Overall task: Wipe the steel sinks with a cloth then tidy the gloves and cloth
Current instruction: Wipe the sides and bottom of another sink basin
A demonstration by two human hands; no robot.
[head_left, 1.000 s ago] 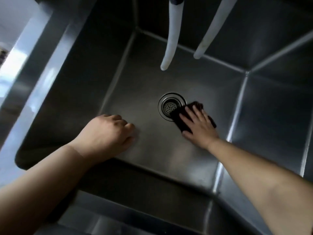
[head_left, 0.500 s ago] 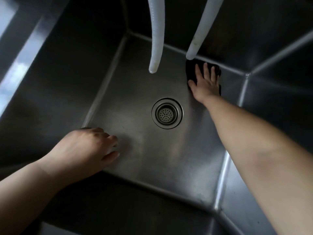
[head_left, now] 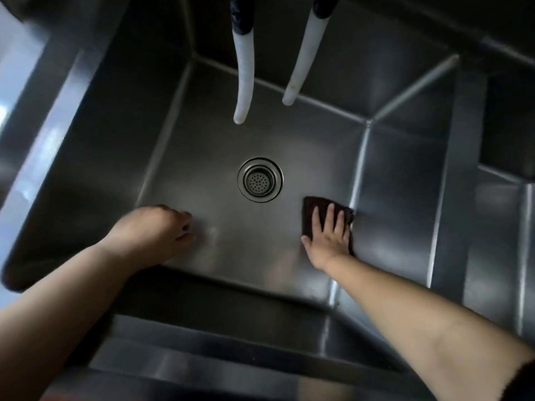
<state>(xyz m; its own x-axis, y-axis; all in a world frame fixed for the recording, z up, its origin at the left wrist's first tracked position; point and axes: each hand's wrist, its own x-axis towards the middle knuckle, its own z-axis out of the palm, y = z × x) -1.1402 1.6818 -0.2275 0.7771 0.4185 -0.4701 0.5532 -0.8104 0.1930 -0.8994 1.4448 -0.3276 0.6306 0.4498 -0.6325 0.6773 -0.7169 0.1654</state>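
I look down into a deep steel sink (head_left: pixel 220 134) with a round drain strainer (head_left: pixel 260 180) in the middle of its floor. My right hand (head_left: pixel 328 237) presses flat, fingers straight and spread, on a dark cloth (head_left: pixel 311 211) lying on the sink floor at the right wall, just right of the drain. My left hand (head_left: pixel 153 234) rests with curled fingers on the sink floor at the near left, holding nothing. No gloves are in view.
Two white hoses (head_left: pixel 244 82) (head_left: pixel 302 59) hang from above over the back of the basin. A second steel basin (head_left: pixel 498 221) lies to the right behind a divider wall. The steel rim (head_left: pixel 202 369) runs along the near edge.
My right hand slid the cloth from the back right corner under the hoses to the near right of the drain. My left hand stayed at the near left of the floor.
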